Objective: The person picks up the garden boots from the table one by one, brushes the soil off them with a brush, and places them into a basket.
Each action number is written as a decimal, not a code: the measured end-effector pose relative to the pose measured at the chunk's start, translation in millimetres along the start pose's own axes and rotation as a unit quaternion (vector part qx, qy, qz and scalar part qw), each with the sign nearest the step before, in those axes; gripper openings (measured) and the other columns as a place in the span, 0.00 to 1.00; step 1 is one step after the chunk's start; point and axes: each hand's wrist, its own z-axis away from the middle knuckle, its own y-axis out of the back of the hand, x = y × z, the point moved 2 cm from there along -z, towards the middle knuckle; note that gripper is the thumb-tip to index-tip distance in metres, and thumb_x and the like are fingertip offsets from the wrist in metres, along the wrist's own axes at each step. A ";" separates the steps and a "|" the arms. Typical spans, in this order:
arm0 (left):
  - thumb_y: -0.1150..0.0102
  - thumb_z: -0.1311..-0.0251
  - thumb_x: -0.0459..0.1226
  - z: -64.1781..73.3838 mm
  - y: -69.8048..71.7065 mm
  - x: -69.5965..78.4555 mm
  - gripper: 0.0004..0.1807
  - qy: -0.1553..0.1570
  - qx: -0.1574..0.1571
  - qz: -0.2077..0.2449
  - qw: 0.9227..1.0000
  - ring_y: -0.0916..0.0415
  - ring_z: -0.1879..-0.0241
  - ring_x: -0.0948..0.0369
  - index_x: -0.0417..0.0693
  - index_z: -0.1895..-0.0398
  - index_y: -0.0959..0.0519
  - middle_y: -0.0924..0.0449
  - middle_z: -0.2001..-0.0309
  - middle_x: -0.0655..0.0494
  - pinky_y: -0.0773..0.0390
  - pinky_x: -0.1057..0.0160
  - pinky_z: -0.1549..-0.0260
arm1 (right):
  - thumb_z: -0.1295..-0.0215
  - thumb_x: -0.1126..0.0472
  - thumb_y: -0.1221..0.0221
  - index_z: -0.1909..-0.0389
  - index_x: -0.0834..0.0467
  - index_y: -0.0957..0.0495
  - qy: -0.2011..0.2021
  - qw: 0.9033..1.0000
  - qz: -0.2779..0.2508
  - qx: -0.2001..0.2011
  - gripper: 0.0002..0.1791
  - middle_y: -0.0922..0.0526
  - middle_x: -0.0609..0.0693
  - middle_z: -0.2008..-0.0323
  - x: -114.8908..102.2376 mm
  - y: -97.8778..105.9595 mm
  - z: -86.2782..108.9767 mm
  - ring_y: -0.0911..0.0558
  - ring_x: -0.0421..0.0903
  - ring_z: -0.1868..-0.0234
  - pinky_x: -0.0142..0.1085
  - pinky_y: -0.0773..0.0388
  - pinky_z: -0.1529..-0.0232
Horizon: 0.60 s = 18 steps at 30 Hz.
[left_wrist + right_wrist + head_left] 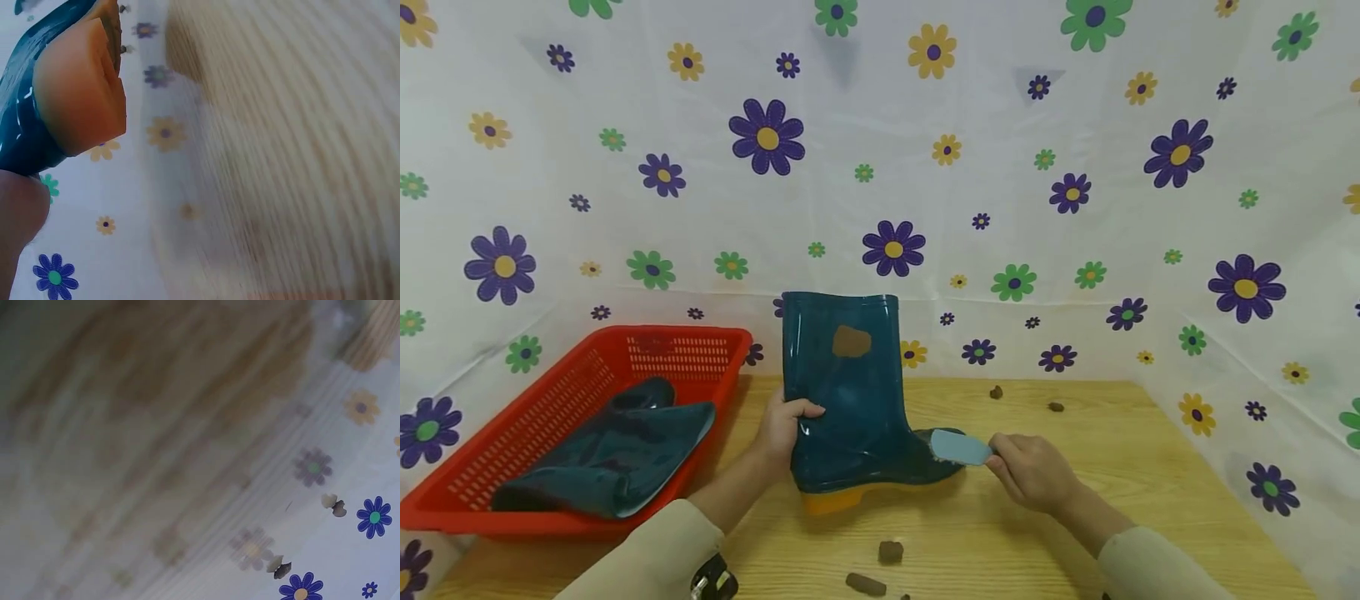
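A dark teal rubber boot with a yellow-orange sole is held over the table, toe to the right. My left hand grips its back just above the heel, thumb across the side. A brown mud patch marks the shaft. In my right hand is a light-blue brush, its head lying against the top of the toe. The left wrist view shows the boot's orange heel close up, with the left hand below it. Blur covers most of the right wrist view.
A red plastic basket stands at the left with another teal boot lying in it. Brown clumps lie at the front of the wooden table, and small brown bits near the back. A flowered curtain encloses the table.
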 end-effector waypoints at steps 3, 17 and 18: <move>0.52 0.41 0.30 -3.9 2.8 -4.6 0.38 0.020 -0.018 -0.011 1.000 0.36 0.32 0.42 0.44 0.26 0.49 0.39 0.27 0.41 0.38 0.37 0.32 | 0.18 0.47 0.71 0.70 0.56 0.32 -0.008 1.000 0.005 -0.002 0.26 0.40 0.39 0.82 0.1 -1.2 -0.5 0.48 0.28 0.80 0.19 0.49 0.80; 0.45 0.44 0.27 -10.9 1.3 16.0 0.48 -0.014 -0.069 -0.087 0.994 0.44 0.28 0.38 0.48 0.21 0.56 0.46 0.24 0.39 0.45 0.34 0.31 | 0.18 0.46 0.70 0.71 0.56 0.32 -0.013 1.000 0.015 -0.008 0.26 0.41 0.39 0.82 -0.1 -2.8 -3.1 0.48 0.30 0.80 0.21 0.50 0.80; 0.44 0.39 0.31 -10.9 -0.6 21.8 0.44 -0.022 -0.058 -0.099 0.993 0.41 0.28 0.38 0.47 0.22 0.53 0.43 0.25 0.40 0.43 0.35 0.31 | 0.18 0.46 0.70 0.71 0.56 0.32 -0.013 1.000 0.017 -0.009 0.26 0.41 0.39 0.82 0.0 -3.2 -3.1 0.48 0.30 0.80 0.21 0.49 0.80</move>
